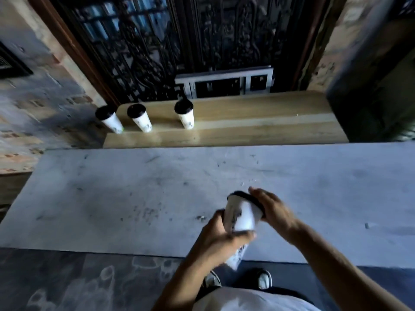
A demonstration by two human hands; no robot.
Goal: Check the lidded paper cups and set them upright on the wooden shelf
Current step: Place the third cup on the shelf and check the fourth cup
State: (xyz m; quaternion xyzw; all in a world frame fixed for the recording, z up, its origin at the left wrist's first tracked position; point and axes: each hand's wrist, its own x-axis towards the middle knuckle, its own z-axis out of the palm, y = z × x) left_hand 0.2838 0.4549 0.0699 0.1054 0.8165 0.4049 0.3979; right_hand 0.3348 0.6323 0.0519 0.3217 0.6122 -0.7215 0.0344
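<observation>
**Cup held over the counter, three more on the shelf**

A broad grey stone counter [134, 198] fills the middle of the view. Beyond its far edge runs the wooden shelf [258, 122], backed by a dark ornamental iron grille [179, 41].

Three lidded paper cups stand upright on the shelf, all toward its left end. The left cup [110, 121] sits at the very corner, the middle cup [140, 118] just beside it, and the third cup [185, 116] a little apart to their right. Each is white with a black lid.

A fourth cup [241, 215] is held above the counter's near edge, tilted, with its black lid [247, 196] pointing away toward the shelf. The left hand [221, 241] is wrapped around the cup's lower body. The right hand [272, 209] is closed over the lid and rim.
</observation>
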